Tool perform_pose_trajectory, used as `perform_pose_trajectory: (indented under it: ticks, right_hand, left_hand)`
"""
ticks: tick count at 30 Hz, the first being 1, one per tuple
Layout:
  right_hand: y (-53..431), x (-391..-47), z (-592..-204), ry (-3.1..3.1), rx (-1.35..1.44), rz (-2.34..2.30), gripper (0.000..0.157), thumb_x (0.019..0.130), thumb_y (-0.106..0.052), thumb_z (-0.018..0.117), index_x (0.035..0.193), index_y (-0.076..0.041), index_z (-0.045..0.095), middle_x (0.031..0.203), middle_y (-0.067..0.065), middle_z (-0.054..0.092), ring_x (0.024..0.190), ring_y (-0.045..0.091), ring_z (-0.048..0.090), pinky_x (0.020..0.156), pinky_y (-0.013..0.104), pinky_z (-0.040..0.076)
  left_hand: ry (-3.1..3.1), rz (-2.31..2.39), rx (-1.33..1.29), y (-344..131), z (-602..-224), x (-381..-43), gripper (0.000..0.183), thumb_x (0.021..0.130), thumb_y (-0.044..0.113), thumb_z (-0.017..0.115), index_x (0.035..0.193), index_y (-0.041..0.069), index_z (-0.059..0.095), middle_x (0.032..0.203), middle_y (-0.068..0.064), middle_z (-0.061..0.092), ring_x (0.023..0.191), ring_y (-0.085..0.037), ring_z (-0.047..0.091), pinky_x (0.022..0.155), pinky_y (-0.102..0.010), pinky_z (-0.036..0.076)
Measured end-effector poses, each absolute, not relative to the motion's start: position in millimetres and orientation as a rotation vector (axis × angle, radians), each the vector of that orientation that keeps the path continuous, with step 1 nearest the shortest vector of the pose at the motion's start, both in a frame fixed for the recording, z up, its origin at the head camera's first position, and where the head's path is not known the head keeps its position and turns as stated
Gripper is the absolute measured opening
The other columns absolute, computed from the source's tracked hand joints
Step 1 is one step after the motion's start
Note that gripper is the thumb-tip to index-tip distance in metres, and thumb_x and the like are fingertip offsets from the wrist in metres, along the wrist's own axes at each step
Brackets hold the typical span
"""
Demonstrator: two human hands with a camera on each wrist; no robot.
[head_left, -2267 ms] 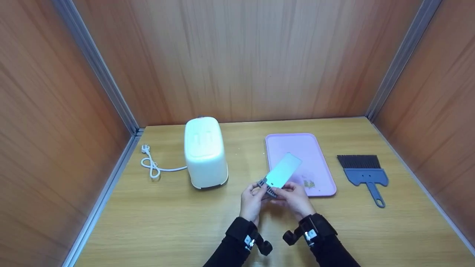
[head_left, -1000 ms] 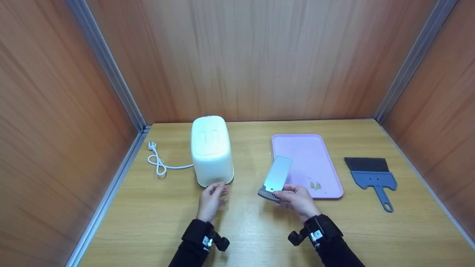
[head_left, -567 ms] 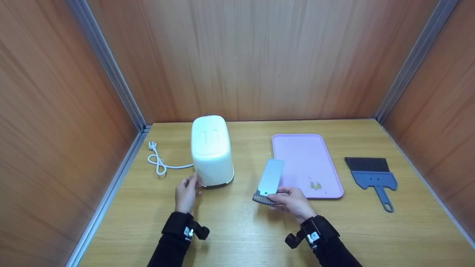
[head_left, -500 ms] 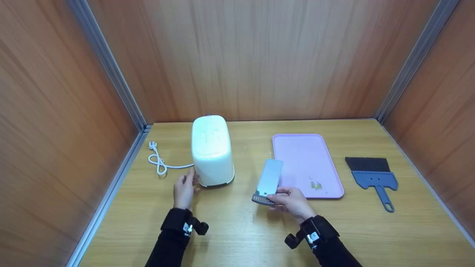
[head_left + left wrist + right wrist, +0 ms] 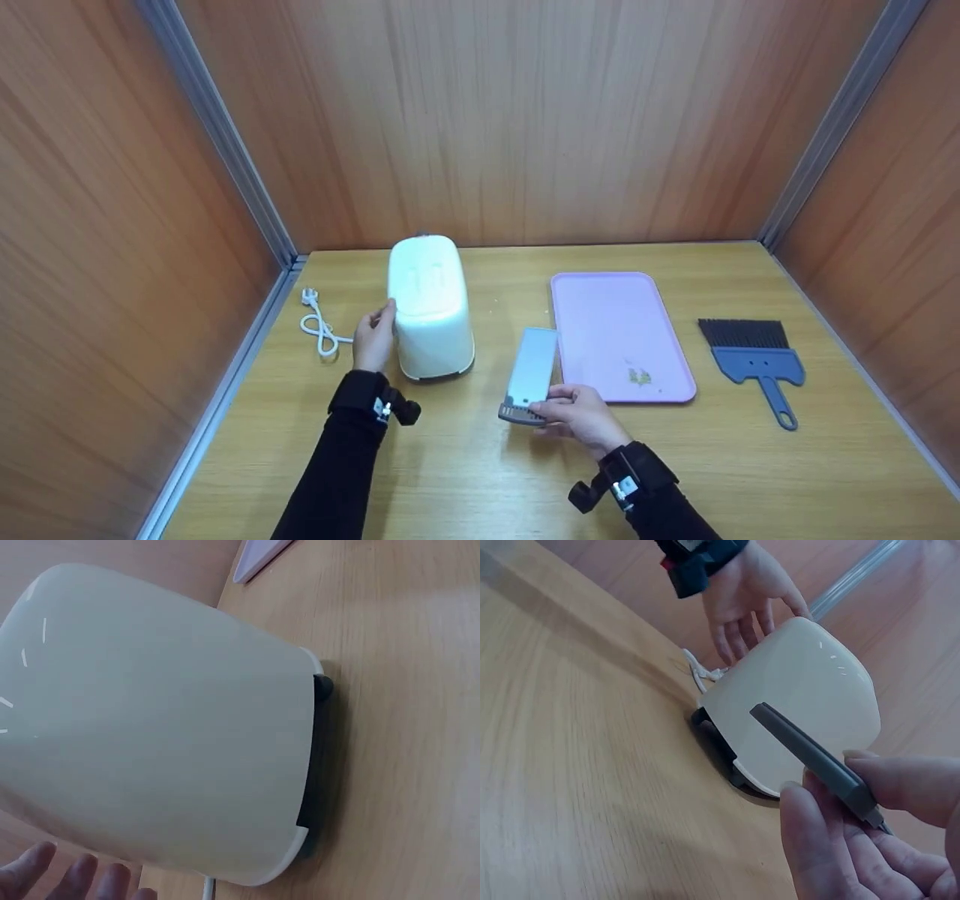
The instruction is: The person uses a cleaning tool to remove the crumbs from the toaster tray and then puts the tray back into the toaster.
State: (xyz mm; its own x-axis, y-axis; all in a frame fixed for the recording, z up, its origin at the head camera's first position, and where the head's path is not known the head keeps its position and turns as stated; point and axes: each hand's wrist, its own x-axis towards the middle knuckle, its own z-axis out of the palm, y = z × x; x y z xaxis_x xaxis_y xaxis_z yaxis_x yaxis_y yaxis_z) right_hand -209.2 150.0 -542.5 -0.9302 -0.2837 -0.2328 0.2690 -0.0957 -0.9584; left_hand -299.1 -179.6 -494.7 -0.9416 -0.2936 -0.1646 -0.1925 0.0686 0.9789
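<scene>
A cream-white toaster [image 5: 433,330] with a lid-like top stands left of centre on the table. My left hand [image 5: 373,341] is at the toaster's left side, its fingers loosely extended; whether they touch the wall I cannot tell. In the left wrist view its fingertips [image 5: 79,874] show beside the toaster body [image 5: 165,727]. My right hand [image 5: 583,418] pinches the grey ribbed end of a flat, pale crumb tray [image 5: 533,367] between thumb and fingers, above the table. Seen in the right wrist view, the thin crumb tray [image 5: 806,750] crosses in front of the toaster [image 5: 802,682].
A pink tray [image 5: 615,322] holding a few greenish crumbs [image 5: 640,376] lies right of centre. Further right is a blue hand brush [image 5: 757,364] with dark bristles. The toaster's looped white cord and plug [image 5: 318,322] lie at left. Wooden panels enclose the table.
My left hand has let go of the crumb tray and moved left, then forward along the toaster's left side. My right hand keeps the crumb tray, shifting it left and toward me.
</scene>
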Motion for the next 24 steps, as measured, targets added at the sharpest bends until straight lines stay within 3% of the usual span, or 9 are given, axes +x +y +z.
perform_pose_trajectory:
  ticks: [9, 18, 24]
  right_hand:
    - [142, -206, -546, 1.815, -0.006, -2.070, 0.027, 0.094, 0.002, 0.075, 0.115, 0.013, 0.063, 0.099, 0.012, 0.072, 0.085, 0.018, 0.074, 0.081, 0.036, 0.066]
    - [132, -200, -552, 1.780, -0.055, -2.036, 0.030, 0.092, 0.003, 0.076, 0.117, 0.015, 0.063, 0.100, 0.014, 0.074, 0.086, 0.019, 0.075, 0.079, 0.034, 0.067]
    - [124, -195, -553, 1.799, -0.072, -1.971, 0.034, 0.091, 0.002, 0.078, 0.119, 0.014, 0.063, 0.101, 0.016, 0.073, 0.088, 0.020, 0.074, 0.077, 0.032, 0.066]
  left_hand:
    - [-2.306, -2.075, 0.537, -177, -483, -323, 0.068, 0.111, 0.049, 0.047, 0.156, -0.002, 0.045, 0.165, -0.021, 0.040, 0.152, -0.036, 0.036, 0.128, -0.046, 0.029]
    - [-2.715, -2.112, 0.425, -201, -450, -330, 0.082, 0.109, 0.049, 0.052, 0.168, 0.001, 0.020, 0.171, -0.024, 0.027, 0.156, -0.041, 0.028, 0.122, -0.064, 0.036]
    - [-2.762, -2.242, 0.484, -207, -439, -327, 0.087, 0.109, 0.052, 0.054, 0.171, 0.007, 0.012, 0.173, -0.021, 0.023, 0.156, -0.043, 0.027, 0.123, -0.063, 0.035]
